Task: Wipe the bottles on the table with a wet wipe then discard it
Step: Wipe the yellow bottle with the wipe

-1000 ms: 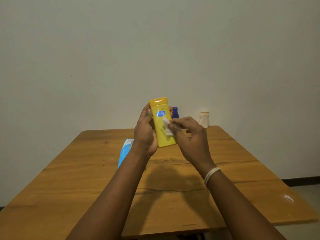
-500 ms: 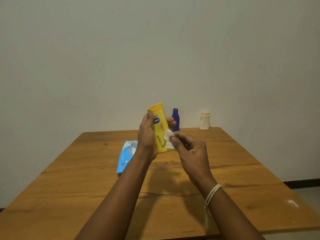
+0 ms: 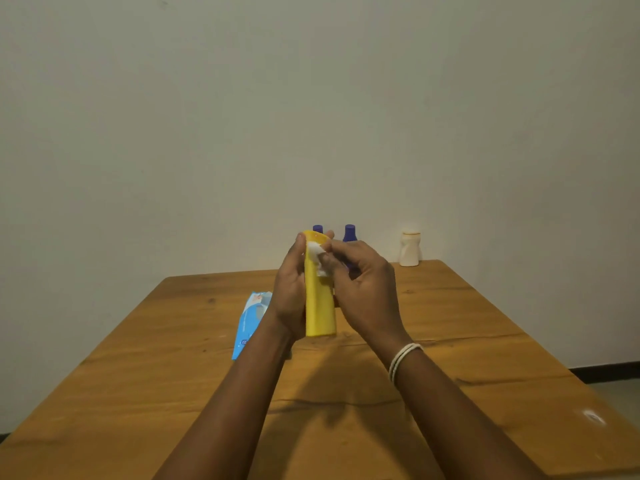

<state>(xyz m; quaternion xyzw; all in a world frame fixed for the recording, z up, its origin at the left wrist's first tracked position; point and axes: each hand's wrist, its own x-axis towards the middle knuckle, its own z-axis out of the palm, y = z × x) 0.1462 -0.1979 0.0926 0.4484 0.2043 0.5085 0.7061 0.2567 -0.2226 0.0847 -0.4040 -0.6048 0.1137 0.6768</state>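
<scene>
My left hand (image 3: pixel 290 292) is curled around the yellow bottle (image 3: pixel 320 306), holding it upright above the table (image 3: pixel 346 410), while my right hand (image 3: pixel 363 292) pinches the wet wipe (image 3: pixel 317 252) between fingertips and thumb and presses it against the bottle near its cap end. Behind my hands, at the far edge by the wall, two blue bottles (image 3: pixel 349 232) show only their caps, and a white bottle (image 3: pixel 410 249) stands well apart to the right; those look like they are yet to be wiped. The blue wipes pack (image 3: pixel 251 320) lies on the table just left of my left wrist. The wipe is bunched small, so I judge it could slip out of my pinch if I drag hard over the cap's edge. A damp plastic surface may also turn slick in my left palm, and the bottle could slide down and knock the table. Swinging it back carelessly might tip the blue bottles, which stand close behind it.
</scene>
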